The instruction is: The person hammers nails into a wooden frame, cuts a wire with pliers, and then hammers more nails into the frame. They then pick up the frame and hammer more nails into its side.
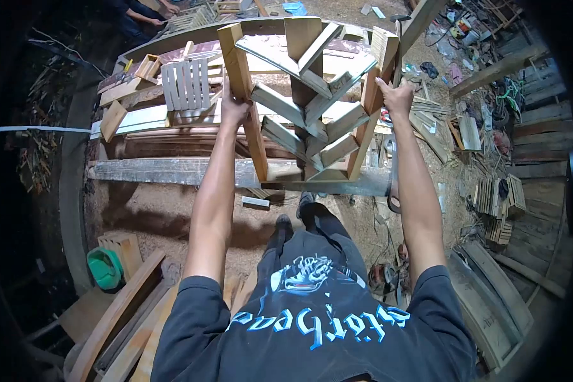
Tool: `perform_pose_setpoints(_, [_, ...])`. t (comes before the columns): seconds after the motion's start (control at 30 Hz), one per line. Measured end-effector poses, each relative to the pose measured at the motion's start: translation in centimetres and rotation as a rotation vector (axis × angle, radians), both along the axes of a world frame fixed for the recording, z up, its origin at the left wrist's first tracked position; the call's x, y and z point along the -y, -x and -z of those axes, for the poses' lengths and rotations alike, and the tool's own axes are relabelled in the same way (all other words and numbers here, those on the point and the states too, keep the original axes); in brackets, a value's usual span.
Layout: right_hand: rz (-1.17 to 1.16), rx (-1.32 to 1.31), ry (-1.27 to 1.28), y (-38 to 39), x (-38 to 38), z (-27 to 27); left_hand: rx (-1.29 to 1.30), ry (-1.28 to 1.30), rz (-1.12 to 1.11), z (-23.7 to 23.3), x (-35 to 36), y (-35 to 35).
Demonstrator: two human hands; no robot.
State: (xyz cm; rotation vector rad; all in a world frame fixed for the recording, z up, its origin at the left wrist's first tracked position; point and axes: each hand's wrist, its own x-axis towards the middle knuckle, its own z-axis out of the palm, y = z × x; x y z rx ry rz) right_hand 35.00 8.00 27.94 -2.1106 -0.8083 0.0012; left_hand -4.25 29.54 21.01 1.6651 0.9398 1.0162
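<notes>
A wooden frame with slanted slats in a V pattern (pixel 304 105) stands on the workbench's near side, held between both hands. My left hand (pixel 235 109) is wrapped round its left upright, with the fingers partly hidden behind the wood. On the other side my right hand (pixel 398 97) grips the right upright, the thumb against its face. A wide centre board (pixel 302 44) runs up the middle, and the slats meet it from both sides. The frame's lower end is at the bench's near beam (pixel 172 170).
A small slatted panel (pixel 186 85) and loose boards lie on the bench. Another person's arms (pixel 148 18) show at the top left. A green container (pixel 104 268) sits at the lower left. Slatted crates (pixel 490 196) and long boards (pixel 490 299) stand at the right.
</notes>
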Motion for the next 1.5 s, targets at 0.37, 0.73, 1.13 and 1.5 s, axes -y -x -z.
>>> perform_pose_setpoints(0.37, [-0.02,0.109,0.141,-4.8,-13.6,6.2,-0.464,-0.029,0.076,2.4,-10.5,-5.8])
perform_pose_setpoints(0.73, [-0.161,0.081,0.577,-11.2,-18.0,19.6,-0.783,0.035,0.168,14.6,-15.6,-11.3])
perform_pose_setpoints(1.13, [-0.224,0.129,0.508,-12.2,-15.2,25.0,-0.77,0.291,0.23,18.2,-13.1,-9.9])
perform_pose_setpoints(1.5, [-0.079,-0.244,0.12,11.5,11.6,19.1,-0.599,-0.249,0.311,17.6,18.7,2.7])
